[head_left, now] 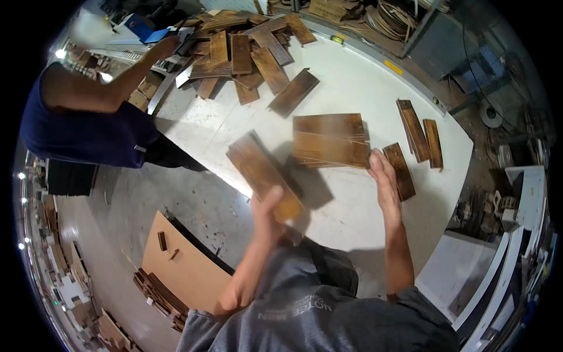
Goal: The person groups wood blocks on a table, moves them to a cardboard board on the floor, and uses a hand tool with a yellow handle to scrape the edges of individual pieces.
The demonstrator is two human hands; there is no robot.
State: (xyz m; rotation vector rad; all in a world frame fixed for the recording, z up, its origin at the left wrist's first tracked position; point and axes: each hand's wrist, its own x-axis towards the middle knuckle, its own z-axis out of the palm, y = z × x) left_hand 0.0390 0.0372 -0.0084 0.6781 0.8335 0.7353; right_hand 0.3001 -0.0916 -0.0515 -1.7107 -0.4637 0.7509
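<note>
My left hand (267, 211) grips a brown wooden plank (255, 167) near its lower end, holding it tilted above the near edge of the white table (346, 217). The plank is slightly blurred; whether it is one piece or a few together I cannot tell. A stack of similar planks (331, 149) lies in the middle of the table, its layers a little uneven. At the right end of that stack is my right hand (384, 182), fingers stretched out and fingertips against or very close to the plank ends. A single plank (400, 173) lies just right of this hand.
Several loose planks make a heap (234, 53) at the far left of the table. Narrow pieces (419, 135) lie at the right. A long level (393, 64) runs along the far edge. Another person (94, 117) stands at the left. A brown board (182, 264) lies below left.
</note>
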